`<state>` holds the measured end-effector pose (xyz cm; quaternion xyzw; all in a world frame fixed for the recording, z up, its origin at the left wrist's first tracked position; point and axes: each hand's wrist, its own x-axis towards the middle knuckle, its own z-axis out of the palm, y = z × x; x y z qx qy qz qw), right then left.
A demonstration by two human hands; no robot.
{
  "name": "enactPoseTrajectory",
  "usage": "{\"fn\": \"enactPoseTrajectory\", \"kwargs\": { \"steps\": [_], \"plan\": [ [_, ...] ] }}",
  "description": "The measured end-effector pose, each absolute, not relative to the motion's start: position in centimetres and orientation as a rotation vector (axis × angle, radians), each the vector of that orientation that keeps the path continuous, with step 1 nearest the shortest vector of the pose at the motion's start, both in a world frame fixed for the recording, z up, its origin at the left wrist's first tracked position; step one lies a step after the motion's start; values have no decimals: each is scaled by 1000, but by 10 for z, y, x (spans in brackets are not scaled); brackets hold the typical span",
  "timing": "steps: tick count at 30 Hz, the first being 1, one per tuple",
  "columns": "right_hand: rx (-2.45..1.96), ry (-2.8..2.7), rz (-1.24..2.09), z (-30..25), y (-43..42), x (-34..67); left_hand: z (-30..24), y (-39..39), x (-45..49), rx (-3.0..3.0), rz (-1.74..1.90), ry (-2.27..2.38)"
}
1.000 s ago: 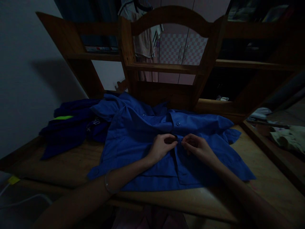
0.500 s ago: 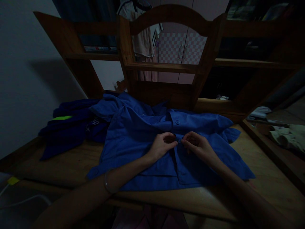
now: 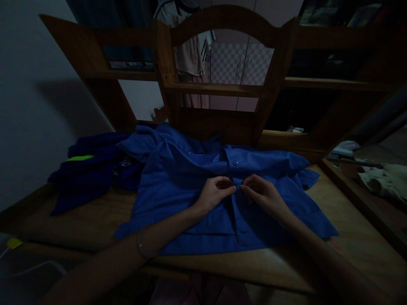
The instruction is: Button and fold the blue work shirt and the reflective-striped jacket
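A bright blue button-up shirt [image 3: 178,178] lies spread on a wooden desk [image 3: 346,241], front side up. My left hand [image 3: 213,192] pinches the left edge of the shirt's front opening near its middle. My right hand [image 3: 262,194] pinches the opposite edge, fingertips almost touching the left hand's. One button [image 3: 235,162] shows just above them near the collar. A thin bracelet [image 3: 140,243] circles my left wrist.
A darker blue garment with a yellow-green stripe [image 3: 92,169] lies bunched at the desk's left. A wooden shelf unit [image 3: 222,89] rises behind the shirt. Pale cloth [image 3: 383,180] lies on a surface at the right. The room is dim.
Both hands stay pinched together at the shirt's front opening, with only small finger movements. The view has shifted slightly.
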<state>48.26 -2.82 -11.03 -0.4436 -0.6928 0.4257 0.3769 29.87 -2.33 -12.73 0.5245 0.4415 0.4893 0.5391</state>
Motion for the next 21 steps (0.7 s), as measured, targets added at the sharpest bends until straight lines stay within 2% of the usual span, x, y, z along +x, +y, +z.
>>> {"fn": "enactPoseTrajectory", "kwargs": {
  "steps": [9,14,21],
  "plan": [
    [-1035,-2050,1011,-87,-48,477,-120,-12,288,1049,1458,1141],
    [-857,-2374,883,-81,-63,472,-120,-9,287,1056,1320,1089],
    [-803,-2524,808,-90,-63,476,-127,-9,291,1146,1090,1064]
  ]
}}
